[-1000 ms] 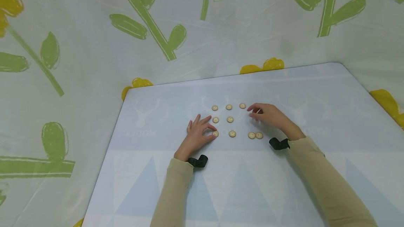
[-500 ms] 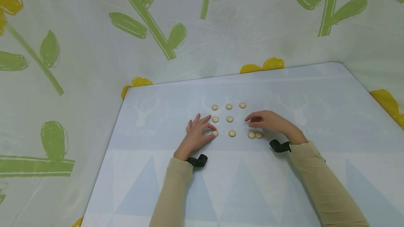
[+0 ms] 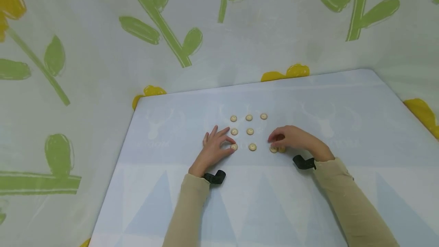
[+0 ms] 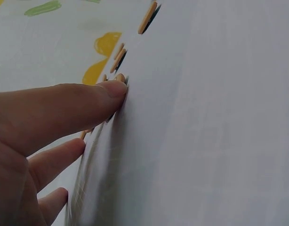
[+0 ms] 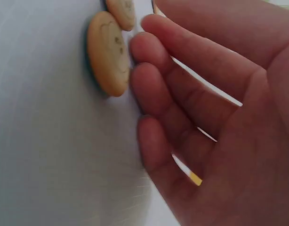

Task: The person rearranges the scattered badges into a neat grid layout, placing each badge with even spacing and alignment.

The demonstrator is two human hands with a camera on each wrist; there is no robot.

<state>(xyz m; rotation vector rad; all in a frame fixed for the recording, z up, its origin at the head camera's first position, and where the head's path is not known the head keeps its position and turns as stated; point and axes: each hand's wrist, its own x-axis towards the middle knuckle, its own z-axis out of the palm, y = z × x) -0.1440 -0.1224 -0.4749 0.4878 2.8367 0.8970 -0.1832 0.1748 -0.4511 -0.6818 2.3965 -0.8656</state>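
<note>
Round wooden buttons lie in rows on the table in the head view. My left hand [image 3: 214,146] pinches the near-left button [image 3: 234,147] between thumb and forefinger, its other fingers spread. In the left wrist view the thumb [image 4: 83,106] covers most of that button. My right hand [image 3: 291,137] hovers at the near-right pair, its loosely bent fingers partly over the button [image 3: 273,149] on the left and the one beside it [image 3: 282,149]. Seen from the right wrist, the fingertips are close beside a button [image 5: 108,54], with nothing visibly held.
Three buttons form the far row, including a right-hand one [image 3: 263,116]. Two more, one of them a middle button [image 3: 250,131], make the second row. Another button [image 3: 252,147] lies between the hands. The pale patterned table [image 3: 260,209] meets a floral sheet [image 3: 240,56] behind.
My right hand has come down toward me from beside the far-right button to the near-right pair. My left hand stays on its button. The buttons have not visibly shifted.
</note>
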